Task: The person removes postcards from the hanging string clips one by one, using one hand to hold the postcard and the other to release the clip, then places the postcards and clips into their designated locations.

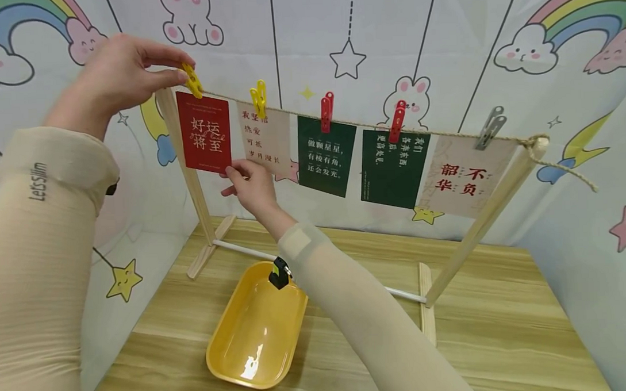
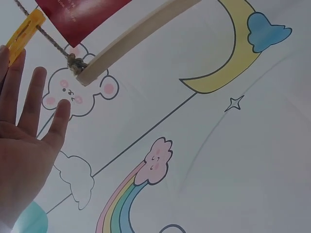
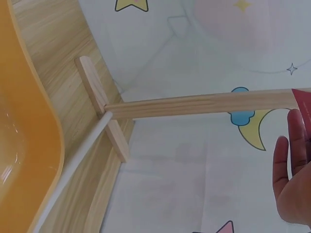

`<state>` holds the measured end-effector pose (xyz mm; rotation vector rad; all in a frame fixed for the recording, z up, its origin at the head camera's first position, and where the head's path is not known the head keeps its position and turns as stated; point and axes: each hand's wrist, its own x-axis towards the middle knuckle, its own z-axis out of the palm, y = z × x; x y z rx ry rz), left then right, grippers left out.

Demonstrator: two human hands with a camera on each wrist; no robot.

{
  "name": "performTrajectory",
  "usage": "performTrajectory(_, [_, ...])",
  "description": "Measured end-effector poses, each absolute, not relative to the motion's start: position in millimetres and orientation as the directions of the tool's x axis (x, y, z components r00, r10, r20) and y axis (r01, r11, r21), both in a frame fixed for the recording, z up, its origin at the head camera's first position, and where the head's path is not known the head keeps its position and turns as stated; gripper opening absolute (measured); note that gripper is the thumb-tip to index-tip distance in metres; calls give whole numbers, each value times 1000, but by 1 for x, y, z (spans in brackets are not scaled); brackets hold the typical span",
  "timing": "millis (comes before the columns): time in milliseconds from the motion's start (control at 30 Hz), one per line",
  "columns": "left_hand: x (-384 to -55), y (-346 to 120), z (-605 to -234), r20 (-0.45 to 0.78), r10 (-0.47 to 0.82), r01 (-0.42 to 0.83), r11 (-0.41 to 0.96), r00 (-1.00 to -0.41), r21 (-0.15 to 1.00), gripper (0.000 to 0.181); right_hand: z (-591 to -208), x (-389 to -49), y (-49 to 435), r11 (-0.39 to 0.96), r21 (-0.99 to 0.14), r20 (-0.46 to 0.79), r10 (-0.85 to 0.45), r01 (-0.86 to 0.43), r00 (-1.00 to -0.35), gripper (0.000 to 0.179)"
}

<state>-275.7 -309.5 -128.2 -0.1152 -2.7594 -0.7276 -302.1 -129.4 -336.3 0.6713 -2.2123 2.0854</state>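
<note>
At the left end of the twine [image 1: 310, 114], my left hand [image 1: 124, 72] pinches a yellow clothespin [image 1: 192, 80] between thumb and fingers, right at the top edge of a red card [image 1: 205, 133] with white characters. In the left wrist view that clothespin [image 2: 24, 36] shows beside the left hand [image 2: 29, 126]. Lower down, my right hand [image 1: 254, 189] holds the red card by its bottom right corner, thumb in front. The right wrist view catches only the card's edge [image 3: 303, 109] by the right hand [image 3: 295, 174].
Along the twine hang a cream card [image 1: 266, 139], two green cards [image 1: 326, 155] and another pale card [image 1: 465, 176], held by yellow, red and grey clothespins. The twine spans a wooden stand [image 1: 470, 242]. A yellow basin [image 1: 256, 335] sits on the wood-grain table [image 1: 157, 339] below.
</note>
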Motion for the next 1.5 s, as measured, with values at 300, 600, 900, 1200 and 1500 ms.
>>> performTrajectory(300, [-275, -307, -127, 323, -74, 99, 867, -944, 488, 47, -343, -299, -126, 26, -956, 271, -300, -291, -915, 22])
performTrajectory(600, [-277, -308, -126, 362, -94, 109, 859, -927, 500, 45, -347, -295, -123, 8, -955, 279, -306, -296, -910, 21])
performTrajectory(900, [-266, -306, -124, 396, -74, 116, 893, -915, 435, 44, -351, -289, -115, -17, -958, 275, -328, -285, -904, 21])
performTrajectory(1200, [-255, -306, -123, 399, -12, 158, 907, -917, 390, 42, -359, -282, -98, -28, -959, 274, -361, -283, -891, 22])
performTrajectory(1500, [-243, -304, -130, 355, 80, 213, 911, -931, 354, 42, -372, -272, -74, -10, -966, 243, -388, -259, -889, 22])
